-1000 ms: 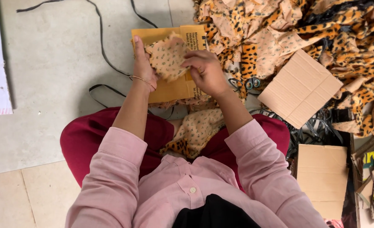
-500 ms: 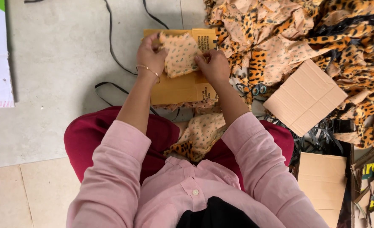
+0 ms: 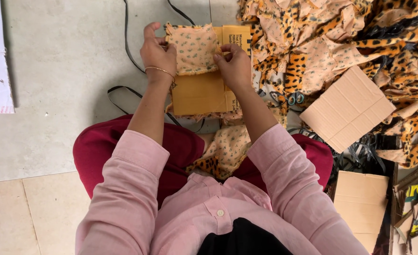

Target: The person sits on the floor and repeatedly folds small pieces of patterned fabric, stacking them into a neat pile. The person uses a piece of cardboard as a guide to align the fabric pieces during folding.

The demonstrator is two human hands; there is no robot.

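A person in a pink shirt sits on the floor (image 3: 58,71), both hands pinched shut on one small fabric piece (image 3: 193,48), which is held taut over a yellow cardboard sheet (image 3: 200,92). The left hand (image 3: 158,53) clamps the cloth's left edge between thumb and fingers; the right hand (image 3: 232,63) nips its right edge at the fingertips.

The right grip looks the slighter of the two, judging by how little cloth sits under it: a tug from the left could pull that edge free and let the piece fold or drop onto the cardboard below. The frayed edges could also shed threads or tear further if the stretch is uneven.

The fabric is pale peach with a small dark sprig print, roughly square with ragged, uneven borders, and it lies flat between the two grips.

Below the grips, nearer the body, another printed scrap (image 3: 225,151) rests in the lap on dark red trousers (image 3: 100,151). A black strap (image 3: 124,47) loops over the floor left of the left grip. Beyond the right grip sprawls a heap of leopard-print offcuts (image 3: 341,33), with a plain cardboard panel (image 3: 347,107) lying at its near edge.
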